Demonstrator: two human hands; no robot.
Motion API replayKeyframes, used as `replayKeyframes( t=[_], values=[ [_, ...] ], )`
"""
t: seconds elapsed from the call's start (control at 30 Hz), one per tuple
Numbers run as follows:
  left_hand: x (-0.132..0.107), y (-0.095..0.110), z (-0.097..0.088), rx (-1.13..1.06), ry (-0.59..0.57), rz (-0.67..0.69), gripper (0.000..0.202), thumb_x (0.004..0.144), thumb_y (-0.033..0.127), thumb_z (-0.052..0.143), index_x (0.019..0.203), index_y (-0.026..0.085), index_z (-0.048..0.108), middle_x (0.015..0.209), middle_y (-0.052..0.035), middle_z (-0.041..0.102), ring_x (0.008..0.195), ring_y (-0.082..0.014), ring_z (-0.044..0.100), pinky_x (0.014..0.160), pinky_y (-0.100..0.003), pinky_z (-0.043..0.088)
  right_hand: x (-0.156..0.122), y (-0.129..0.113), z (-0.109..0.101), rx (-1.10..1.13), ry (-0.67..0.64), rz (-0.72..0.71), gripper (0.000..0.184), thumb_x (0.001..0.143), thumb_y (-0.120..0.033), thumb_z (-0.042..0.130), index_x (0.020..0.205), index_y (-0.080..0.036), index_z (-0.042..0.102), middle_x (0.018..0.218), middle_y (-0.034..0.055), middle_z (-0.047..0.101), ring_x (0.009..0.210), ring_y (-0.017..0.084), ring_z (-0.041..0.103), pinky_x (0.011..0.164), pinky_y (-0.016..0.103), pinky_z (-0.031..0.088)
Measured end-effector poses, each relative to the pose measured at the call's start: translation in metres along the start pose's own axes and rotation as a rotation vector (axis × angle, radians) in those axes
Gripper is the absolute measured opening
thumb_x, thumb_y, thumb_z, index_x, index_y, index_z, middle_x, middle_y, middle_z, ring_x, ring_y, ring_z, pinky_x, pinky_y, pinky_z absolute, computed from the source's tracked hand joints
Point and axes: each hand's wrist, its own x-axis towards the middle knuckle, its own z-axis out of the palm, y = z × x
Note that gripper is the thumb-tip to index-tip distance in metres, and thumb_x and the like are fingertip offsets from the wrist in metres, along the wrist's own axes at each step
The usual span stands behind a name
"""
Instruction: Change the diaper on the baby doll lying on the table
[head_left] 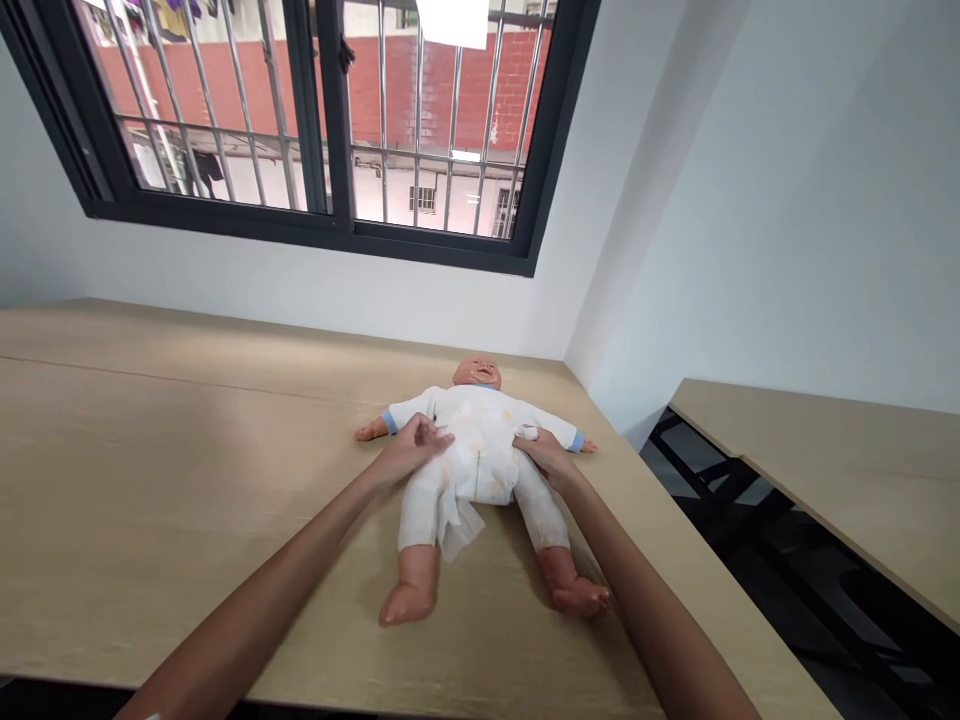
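A baby doll in a white romper with blue cuffs lies on its back on a light wooden table, head toward the window. My left hand rests on the doll's side at the waist, fingers curled onto the white cloth. On the other side of the waist, my right hand pinches the romper fabric. A loose flap of white cloth hangs between the doll's legs. The doll's bare feet point toward me.
A dark-framed barred window sits above the table against the white wall. A second wooden table stands to the right, across a gap with dark floor and a black frame.
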Motion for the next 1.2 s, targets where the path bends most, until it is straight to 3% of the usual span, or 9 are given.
replayKeyframes(
  t=[0.1, 0.17, 0.27, 0.4, 0.53, 0.73, 0.9, 1.1, 1.2],
  values=[
    [-0.02, 0.021, 0.01, 0.624, -0.078, 0.216, 0.055, 0.06, 0.058, 0.072, 0.087, 0.017, 0.048, 0.097, -0.0101, 0.056, 0.094, -0.0289, 0.052, 0.081, -0.039, 0.041, -0.001, 0.0, -0.001, 0.029, -0.026, -0.045, 0.025, 0.06, -0.027, 0.07, 0.083, -0.017, 0.066, 0.086, 0.0052, 0.072, 0.072, 0.019, 0.063, 0.065, 0.027, 0.049],
    [-0.031, 0.03, 0.018, 0.958, -0.092, 0.269, 0.056, 0.058, 0.047, 0.076, 0.095, 0.014, 0.05, 0.105, -0.0149, 0.055, 0.102, -0.0348, 0.049, 0.085, -0.045, 0.039, -0.001, 0.0, -0.001, 0.037, -0.032, -0.043, 0.026, 0.06, -0.029, 0.072, 0.082, -0.016, 0.066, 0.086, 0.0063, 0.072, 0.074, 0.02, 0.063, 0.065, 0.027, 0.048],
    [-0.038, 0.036, 0.022, 1.114, -0.095, 0.222, 0.036, 0.067, 0.024, 0.068, 0.098, 0.012, 0.052, 0.11, -0.0173, 0.055, 0.105, -0.0336, 0.049, 0.081, -0.04, 0.04, 0.001, 0.002, -0.002, 0.028, 0.004, -0.002, 0.026, 0.059, -0.029, 0.073, 0.08, -0.016, 0.065, 0.082, 0.0061, 0.071, 0.076, 0.022, 0.063, 0.064, 0.028, 0.048],
    [-0.024, 0.039, 0.005, 0.835, -0.129, 0.088, 0.006, 0.074, 0.021, 0.055, 0.072, 0.017, 0.05, 0.084, -0.006, 0.058, 0.079, -0.0219, 0.055, 0.066, -0.03, 0.038, 0.004, 0.002, -0.004, 0.002, 0.008, -0.018, 0.025, 0.059, -0.027, 0.072, 0.082, -0.017, 0.065, 0.083, 0.0046, 0.071, 0.076, 0.02, 0.063, 0.065, 0.027, 0.047],
    [-0.004, 0.034, -0.017, 0.352, -0.091, -0.076, 0.023, 0.072, 0.03, 0.052, 0.054, 0.019, 0.042, 0.054, 0.0026, 0.045, 0.057, -0.0141, 0.047, 0.056, -0.025, 0.032, 0.004, 0.002, -0.003, 0.017, 0.009, -0.011, 0.019, 0.058, -0.023, 0.068, 0.075, -0.017, 0.063, 0.074, 0.0027, 0.07, 0.068, 0.018, 0.061, 0.062, 0.025, 0.047],
    [0.012, 0.012, -0.033, -0.194, -0.177, -0.384, 0.031, 0.052, 0.039, 0.073, 0.059, 0.014, 0.055, 0.056, 0.0017, 0.053, 0.056, -0.0108, 0.048, 0.057, -0.022, 0.037, 0.005, 0.003, -0.009, 0.084, -0.103, 0.005, 0.022, 0.056, -0.019, 0.067, 0.078, -0.016, 0.065, 0.078, 0.0028, 0.071, 0.071, 0.018, 0.063, 0.066, 0.026, 0.05],
    [0.012, 0.006, -0.035, -0.329, -0.216, -0.424, 0.034, 0.048, 0.037, 0.081, 0.06, 0.013, 0.06, 0.056, 0.0012, 0.055, 0.054, -0.0097, 0.048, 0.054, -0.021, 0.037, 0.008, 0.004, -0.016, 0.118, -0.125, 0.044, 0.023, 0.056, -0.019, 0.071, 0.078, -0.016, 0.065, 0.083, 0.0033, 0.072, 0.073, 0.017, 0.065, 0.069, 0.026, 0.052],
    [0.009, 0.01, -0.039, -0.334, -0.257, -0.348, 0.033, 0.055, 0.039, 0.081, 0.065, 0.014, 0.062, 0.062, 0.0002, 0.058, 0.056, -0.0091, 0.05, 0.056, -0.021, 0.039, 0.01, 0.006, -0.022, 0.212, -0.195, 0.033, 0.03, 0.054, -0.016, 0.079, 0.082, -0.017, 0.066, 0.083, 0.0048, 0.072, 0.078, 0.018, 0.068, 0.076, 0.029, 0.056],
    [0.011, 0.008, -0.041, -0.305, -0.284, -0.308, 0.036, 0.058, 0.043, 0.079, 0.068, 0.014, 0.06, 0.066, -0.0008, 0.058, 0.059, -0.0103, 0.052, 0.059, -0.022, 0.042, 0.012, 0.01, -0.028, 0.239, -0.147, 0.027, 0.028, 0.055, -0.014, 0.081, 0.079, -0.016, 0.067, 0.081, 0.005, 0.072, 0.074, 0.016, 0.068, 0.073, 0.026, 0.058]
  ],
)
